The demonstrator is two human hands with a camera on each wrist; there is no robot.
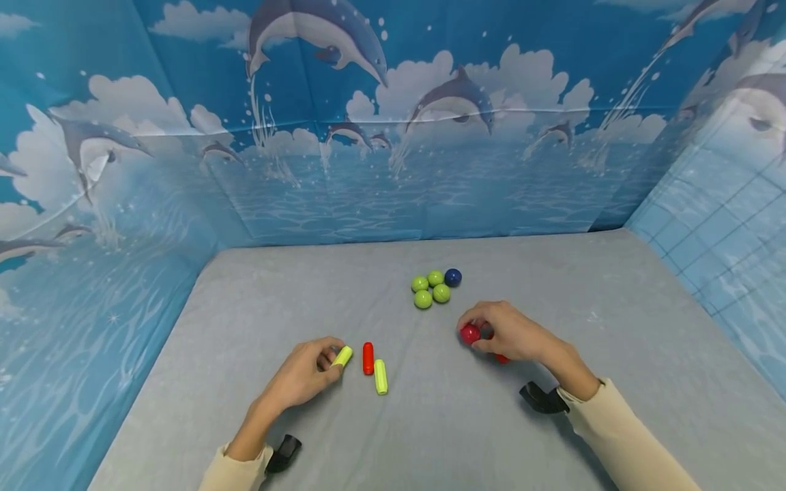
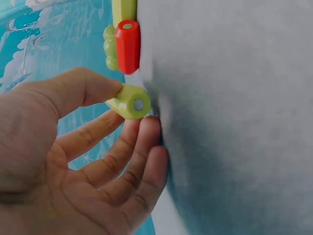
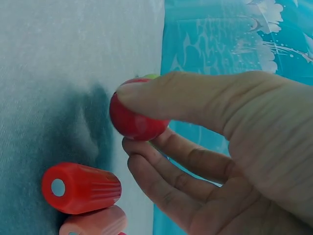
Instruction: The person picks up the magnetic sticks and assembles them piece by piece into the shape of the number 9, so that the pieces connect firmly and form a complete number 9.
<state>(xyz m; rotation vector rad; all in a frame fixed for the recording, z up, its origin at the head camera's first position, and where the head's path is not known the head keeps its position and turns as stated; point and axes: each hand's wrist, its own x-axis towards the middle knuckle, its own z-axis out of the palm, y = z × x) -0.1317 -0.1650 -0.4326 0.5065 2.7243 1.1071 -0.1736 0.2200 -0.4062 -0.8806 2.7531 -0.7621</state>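
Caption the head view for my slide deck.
Left hand pinches a yellow stick; right hand holds a red ball; four green balls lie beyond.

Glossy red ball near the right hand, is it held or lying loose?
Held: in the head view, the right hand grips the red ball between thumb and fingers.

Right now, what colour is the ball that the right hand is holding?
The ball is red; the right wrist view shows it best.
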